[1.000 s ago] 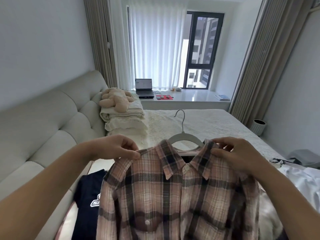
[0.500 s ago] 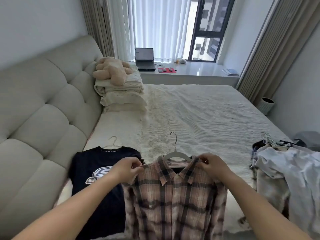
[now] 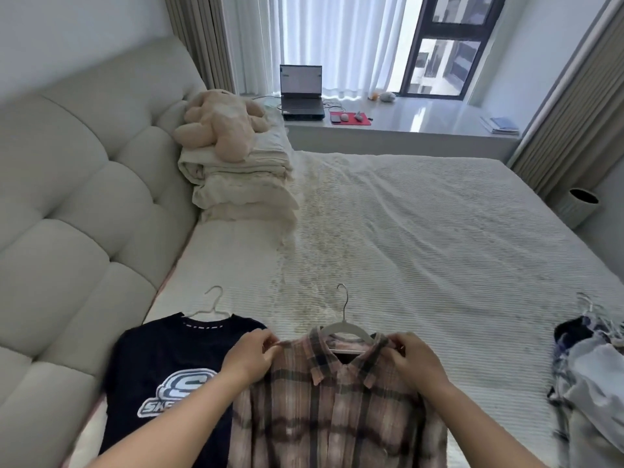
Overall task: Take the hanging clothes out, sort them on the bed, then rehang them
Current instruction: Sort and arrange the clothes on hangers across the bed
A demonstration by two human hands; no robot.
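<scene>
Fingers (image 3: 270,342) pinching shoulders, plaid shirt (image 3: 337,410) — pink, brown, collared — on hanger (image 3: 344,327)

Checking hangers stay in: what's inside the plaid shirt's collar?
A white hanger sits inside the plaid shirt, hook up; its arms are hidden under the fabric.

Only the person's two forearms and hands show, coming in from the bottom edge. Both forearms are bare as far as the picture reaches, with no sleeve or cuff in sight. The left hand (image 3: 251,352) and the right hand (image 3: 413,358) are bare as well, with nothing worn on the wrists or on the fingers that can be seen.
</scene>
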